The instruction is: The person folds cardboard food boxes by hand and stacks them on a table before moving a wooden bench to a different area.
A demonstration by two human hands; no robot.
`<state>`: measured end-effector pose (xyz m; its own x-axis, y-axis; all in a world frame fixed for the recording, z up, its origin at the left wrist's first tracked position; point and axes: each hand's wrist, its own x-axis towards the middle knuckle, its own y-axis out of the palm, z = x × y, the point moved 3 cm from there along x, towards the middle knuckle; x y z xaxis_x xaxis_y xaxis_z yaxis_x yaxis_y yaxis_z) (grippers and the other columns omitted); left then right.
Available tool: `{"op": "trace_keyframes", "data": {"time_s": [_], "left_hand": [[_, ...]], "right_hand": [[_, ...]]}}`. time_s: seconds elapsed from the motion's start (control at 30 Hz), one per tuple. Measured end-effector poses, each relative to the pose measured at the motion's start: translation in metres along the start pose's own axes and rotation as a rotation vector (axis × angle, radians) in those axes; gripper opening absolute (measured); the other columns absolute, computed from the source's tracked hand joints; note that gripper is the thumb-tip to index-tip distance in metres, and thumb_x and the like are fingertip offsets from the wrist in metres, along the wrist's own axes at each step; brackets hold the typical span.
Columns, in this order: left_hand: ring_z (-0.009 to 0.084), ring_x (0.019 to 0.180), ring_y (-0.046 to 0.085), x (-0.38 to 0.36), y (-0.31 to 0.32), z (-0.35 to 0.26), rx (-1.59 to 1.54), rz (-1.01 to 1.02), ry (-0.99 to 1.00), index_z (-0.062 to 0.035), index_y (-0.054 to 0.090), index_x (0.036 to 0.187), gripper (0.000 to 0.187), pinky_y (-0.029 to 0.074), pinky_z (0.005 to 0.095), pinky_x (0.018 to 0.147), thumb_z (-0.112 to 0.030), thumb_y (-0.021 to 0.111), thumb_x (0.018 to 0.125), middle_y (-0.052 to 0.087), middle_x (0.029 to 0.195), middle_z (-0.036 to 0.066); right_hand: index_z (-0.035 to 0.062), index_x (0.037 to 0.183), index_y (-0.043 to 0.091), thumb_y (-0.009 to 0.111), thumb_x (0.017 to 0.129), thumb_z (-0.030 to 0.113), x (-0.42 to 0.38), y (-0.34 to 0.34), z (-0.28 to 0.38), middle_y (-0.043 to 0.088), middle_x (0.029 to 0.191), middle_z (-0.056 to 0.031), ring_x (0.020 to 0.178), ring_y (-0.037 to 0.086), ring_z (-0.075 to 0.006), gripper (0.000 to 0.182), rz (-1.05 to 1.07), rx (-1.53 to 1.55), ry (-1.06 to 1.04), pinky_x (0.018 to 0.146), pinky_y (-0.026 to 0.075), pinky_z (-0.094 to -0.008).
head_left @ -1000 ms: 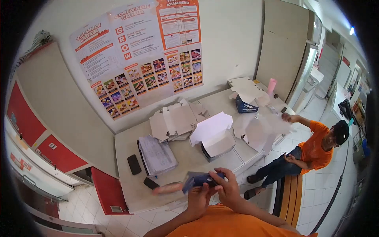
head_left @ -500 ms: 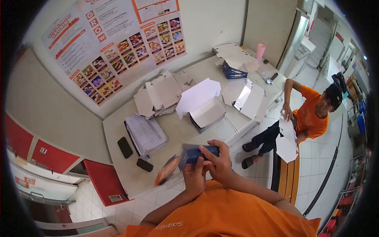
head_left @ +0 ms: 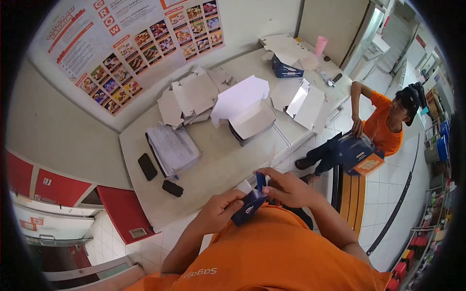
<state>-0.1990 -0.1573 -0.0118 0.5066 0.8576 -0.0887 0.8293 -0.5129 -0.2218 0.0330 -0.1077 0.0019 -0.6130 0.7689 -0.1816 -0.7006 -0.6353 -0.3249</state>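
Close to my orange shirt I hold a partly folded navy cardboard box [head_left: 249,207] with white print on its panel. My left hand [head_left: 219,211] grips the box's left side, thumb on top. At the upper right, my right hand [head_left: 290,188] pinches a narrow navy flap between thumb and fingers. Most of the box's underside is hidden. Beyond my hands on the table, an open box [head_left: 252,122] stands with its white lid raised.
Flattened cartons [head_left: 196,94] pile by the wall. A paper stack [head_left: 174,149], a black phone [head_left: 147,167] and a small black object [head_left: 173,188] lie at left. A navy box [head_left: 286,68] and pink cup [head_left: 320,46] stand far back. A seated co-worker [head_left: 383,128] handles a carton [head_left: 359,153].
My hands and the cardboard have come down toward my body; the cardboard has turned, its orange part out of sight. The co-worker's carton has flipped from white side to printed side.
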Motion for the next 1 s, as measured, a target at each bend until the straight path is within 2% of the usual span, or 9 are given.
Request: {"op": "trace_keyframes", "data": {"time_s": [0.2, 0.27, 0.47, 0.53, 0.67, 0.73, 0.77, 0.87, 1.0], "left_hand": [[0.0098, 0.074, 0.062, -0.005, 0.007, 0.013, -0.241, -0.329, -0.171, -0.004, 0.044, 0.143, 0.043, 0.047, 0.0244, 0.074, -0.002, 0.054, 0.101, 0.067, 0.078, 0.008], [0.0097, 0.071, 0.061, -0.007, 0.015, 0.018, -0.245, -0.3, -0.16, -0.0046, 0.037, 0.147, 0.05, 0.046, 0.0236, 0.071, 0.0, 0.052, 0.1, 0.066, 0.076, 0.008], [0.0084, 0.07, 0.055, -0.002, 0.03, 0.005, -0.187, -0.478, 0.062, -0.0015, 0.029, 0.149, 0.063, 0.043, 0.0254, 0.069, 0.003, 0.059, 0.094, 0.067, 0.08, 0.005], [0.0181, 0.075, 0.058, -0.003, 0.028, 0.01, -0.096, -0.466, 0.164, -0.0008, 0.036, 0.145, 0.06, 0.046, 0.0318, 0.074, 0.0, 0.064, 0.092, 0.069, 0.077, 0.009], [0.0282, 0.081, 0.056, -0.002, 0.04, 0.017, 0.266, -0.377, 0.262, 0.0018, 0.039, 0.143, 0.059, 0.044, 0.0396, 0.085, -0.006, 0.068, 0.092, 0.071, 0.077, 0.01], [0.0367, 0.094, 0.059, 0.006, 0.044, 0.013, 0.498, -0.25, 0.199, 0.0035, 0.043, 0.141, 0.062, 0.039, 0.0446, 0.1, -0.018, 0.073, 0.091, 0.071, 0.1, 0.02], [0.0376, 0.11, 0.058, 0.005, 0.04, 0.026, 0.599, -0.294, 0.263, 0.0042, 0.042, 0.143, 0.072, 0.031, 0.0485, 0.11, -0.032, 0.076, 0.091, 0.058, 0.137, 0.026], [0.0415, 0.134, 0.049, -0.006, 0.0, 0.017, 0.63, -0.677, 0.364, 0.0004, 0.042, 0.146, 0.08, 0.028, 0.0513, 0.117, -0.04, 0.079, 0.087, 0.032, 0.16, 0.027], [0.0466, 0.146, 0.031, -0.009, -0.013, 0.053, 0.151, -0.418, 0.376, -0.0088, 0.05, 0.143, 0.076, 0.027, 0.0535, 0.12, -0.04, 0.083, 0.083, 0.025, 0.163, 0.031]], "right_hand": [[0.0016, 0.116, 0.059, 0.066, 0.102, 0.024, 0.009, 0.026, -0.029, 0.057, 0.068, -0.0094, 0.06, 0.058, -0.0115, 0.027, -0.279, 0.541, -0.112, 0.056, 0.045, -0.0289], [0.0032, 0.116, 0.067, 0.077, 0.094, 0.02, 0.013, 0.024, -0.001, 0.056, 0.061, -0.0044, 0.053, 0.049, -0.0115, 0.029, -0.035, -0.117, -0.334, 0.053, 0.042, -0.0274], [0.0047, 0.115, 0.073, 0.083, 0.087, 0.018, 0.016, 0.021, -0.01, 0.059, 0.066, -0.0081, 0.055, 0.054, -0.018, 0.032, -0.354, -0.136, 0.033, 0.055, 0.044, -0.0312], [0.004, 0.108, 0.072, 0.079, 0.09, 0.017, 0.013, 0.027, -0.008, 0.064, 0.075, -0.0107, 0.061, 0.06, -0.0226, 0.023, -0.133, -0.111, -0.347, 0.058, 0.048, -0.0343], [0.0027, 0.104, 0.071, 0.075, 0.094, 0.014, 0.002, 0.027, -0.008, 0.066, 0.081, -0.0139, 0.072, 0.065, -0.0255, 0.016, -0.197, -0.319, -0.519, 0.062, 0.051, -0.036], [0.0029, 0.107, 0.07, 0.076, 0.094, 0.017, 0.001, 0.027, -0.021, 0.07, 0.096, -0.0185, 0.077, 0.07, -0.0316, 0.02, -0.209, -0.346, -0.304, 0.069, 0.056, -0.0365], [0.0029, 0.107, 0.07, 0.076, 0.094, 0.017, -0.002, 0.025, -0.022, 0.07, 0.096, -0.0185, 0.077, 0.07, -0.0316, 0.02, -0.215, -0.351, -0.308, 0.069, 0.056, -0.0365], [0.002, 0.107, 0.069, 0.074, 0.094, 0.013, -0.015, 0.012, -0.044, 0.07, 0.105, -0.0169, 0.087, 0.072, -0.025, 0.018, -0.308, -0.111, 0.013, 0.071, 0.057, -0.0342], [0.0007, 0.129, 0.062, 0.067, 0.094, 0.003, -0.029, 0.004, -0.054, 0.069, 0.107, -0.0085, 0.088, 0.066, -0.0112, 0.036, -0.532, 0.345, -0.23, 0.078, 0.057, -0.03]]}}
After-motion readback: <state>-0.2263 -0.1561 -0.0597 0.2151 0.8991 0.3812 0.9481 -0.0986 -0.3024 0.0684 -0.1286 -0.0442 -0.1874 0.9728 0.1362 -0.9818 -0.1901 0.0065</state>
